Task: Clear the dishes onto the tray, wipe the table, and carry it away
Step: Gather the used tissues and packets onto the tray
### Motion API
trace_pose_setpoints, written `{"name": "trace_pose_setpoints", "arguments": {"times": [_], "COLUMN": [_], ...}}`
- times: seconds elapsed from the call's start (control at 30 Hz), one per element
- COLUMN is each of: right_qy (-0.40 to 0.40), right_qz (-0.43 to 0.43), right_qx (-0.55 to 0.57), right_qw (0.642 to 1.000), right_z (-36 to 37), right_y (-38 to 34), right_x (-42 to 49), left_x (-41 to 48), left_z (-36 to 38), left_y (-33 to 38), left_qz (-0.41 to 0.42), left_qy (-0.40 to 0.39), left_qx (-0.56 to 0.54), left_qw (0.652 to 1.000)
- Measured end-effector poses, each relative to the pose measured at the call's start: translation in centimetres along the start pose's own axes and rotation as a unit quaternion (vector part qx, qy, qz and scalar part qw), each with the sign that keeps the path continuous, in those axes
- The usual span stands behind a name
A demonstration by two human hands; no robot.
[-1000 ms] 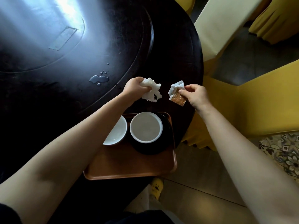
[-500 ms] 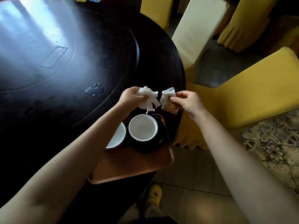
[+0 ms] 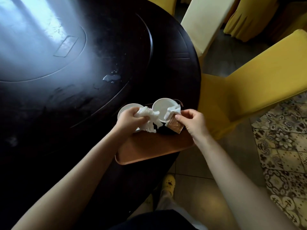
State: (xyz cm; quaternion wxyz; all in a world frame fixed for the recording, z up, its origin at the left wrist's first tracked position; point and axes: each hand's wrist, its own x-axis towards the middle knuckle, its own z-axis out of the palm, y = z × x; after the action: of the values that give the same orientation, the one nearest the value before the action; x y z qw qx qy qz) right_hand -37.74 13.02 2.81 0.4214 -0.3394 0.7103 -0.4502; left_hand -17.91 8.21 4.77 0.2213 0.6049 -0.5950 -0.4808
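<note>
Dark round table (image 3: 83,97), near edge: brown tray (image 3: 149,146) carrying a white bowl (image 3: 162,107) on a black dish and a white plate (image 3: 123,110). Above the tray, left hand (image 3: 131,121) closed around crumpled white tissue (image 3: 148,119); right hand (image 3: 192,122) pinching a brown packet (image 3: 175,126) with white tissue. Farther in, a small water puddle (image 3: 111,78). Beyond, yellow-covered chairs (image 3: 257,77).

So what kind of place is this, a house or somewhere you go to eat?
Probably a restaurant or banquet room. The big round dark table has a turntable set in its middle, the chairs around it wear fitted yellow and cream covers, and used dishes sit on a brown serving tray.
</note>
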Motion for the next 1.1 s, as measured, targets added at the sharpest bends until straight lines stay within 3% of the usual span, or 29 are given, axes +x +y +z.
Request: {"name": "trace_pose_setpoints", "arguments": {"times": [0.17, 0.5, 0.8, 1.1], "right_qy": [0.027, 0.005, 0.070, 0.071], "right_qz": [0.012, -0.055, -0.191, -0.238], "right_qx": [0.003, -0.196, -0.422, -0.474], "right_qw": [1.000, 0.979, 0.883, 0.845], "right_z": [2.4, 6.8, 8.0, 8.0], "right_y": [4.2, 6.2, 7.9, 7.8], "right_x": [-4.9, -4.8, -4.3, -5.0], "left_x": [-3.4, -3.4, -3.4, -5.4], "left_z": [0.1, 1.1, 1.4, 0.2], "left_y": [-5.0, -8.8, -10.4, -12.0], "left_qz": [-0.053, -0.077, -0.030, 0.013], "left_qy": [-0.010, 0.034, 0.042, 0.079], "left_qx": [-0.005, 0.065, 0.135, 0.110], "left_qw": [0.999, 0.994, 0.990, 0.991]}}
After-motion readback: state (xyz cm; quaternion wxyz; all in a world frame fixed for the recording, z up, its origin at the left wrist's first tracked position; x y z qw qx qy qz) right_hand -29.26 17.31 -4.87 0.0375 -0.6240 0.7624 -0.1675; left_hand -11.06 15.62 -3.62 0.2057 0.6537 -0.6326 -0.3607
